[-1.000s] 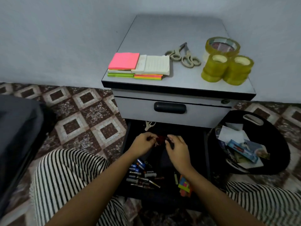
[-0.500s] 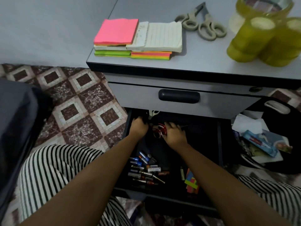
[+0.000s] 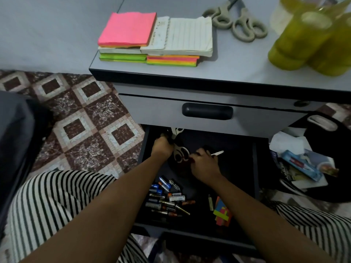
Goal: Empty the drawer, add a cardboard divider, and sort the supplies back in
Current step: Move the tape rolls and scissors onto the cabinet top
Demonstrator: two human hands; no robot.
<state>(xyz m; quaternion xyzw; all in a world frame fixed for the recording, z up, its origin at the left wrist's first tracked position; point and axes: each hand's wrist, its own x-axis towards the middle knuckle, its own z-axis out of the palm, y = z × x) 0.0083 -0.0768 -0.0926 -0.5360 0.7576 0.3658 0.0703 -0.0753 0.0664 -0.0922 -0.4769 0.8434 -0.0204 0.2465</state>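
The scissors (image 3: pixel 179 156) are lying between the hands, blades pointing away; the nearer left hand (image 3: pixel 162 148) is gripping their pivot, while the right hand (image 3: pixel 204 164) is pinching a white sliver (image 3: pixel 218 153).

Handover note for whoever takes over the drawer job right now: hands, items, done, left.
Left hand: curled at the back of the drawer by the white scissors; grip unclear.
Right hand: pinches a white sliver.
In drawer: batteries, coloured tabs.
On cabinet top: note pads, grey scissors, tape rolls.
Left: finish emptying, fit divider (none in view), sort back.
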